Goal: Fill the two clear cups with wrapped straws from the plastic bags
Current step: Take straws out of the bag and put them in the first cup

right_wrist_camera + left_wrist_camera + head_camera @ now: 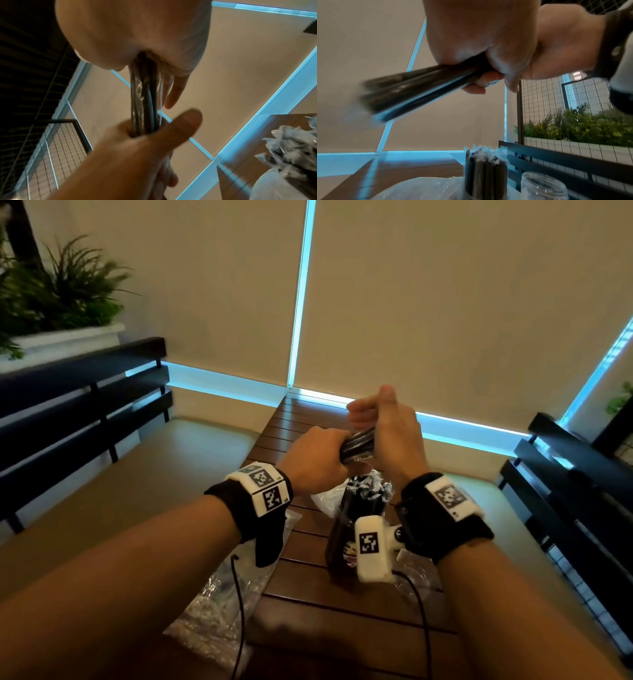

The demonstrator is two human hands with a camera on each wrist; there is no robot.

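Note:
Both hands hold one bundle of black wrapped straws (359, 444) in the air above the table. My left hand (315, 460) grips its left end in a fist, and my right hand (390, 433) wraps the other end with the thumb up. The bundle (144, 101) runs between the two hands in the right wrist view, and it looks blurred (412, 89) in the left wrist view. Right below stands a clear cup (346, 529) packed with upright wrapped straws (368, 490). An empty clear cup (542, 188) stands beside the full cup (486, 174).
The slatted wooden table (301, 419) is narrow. Crumpled plastic bags lie on it at the near left (219, 597), near right (416, 573) and behind the full cup (325, 499). Dark benches (82, 405) flank both sides, and a planter (61, 337) stands far left.

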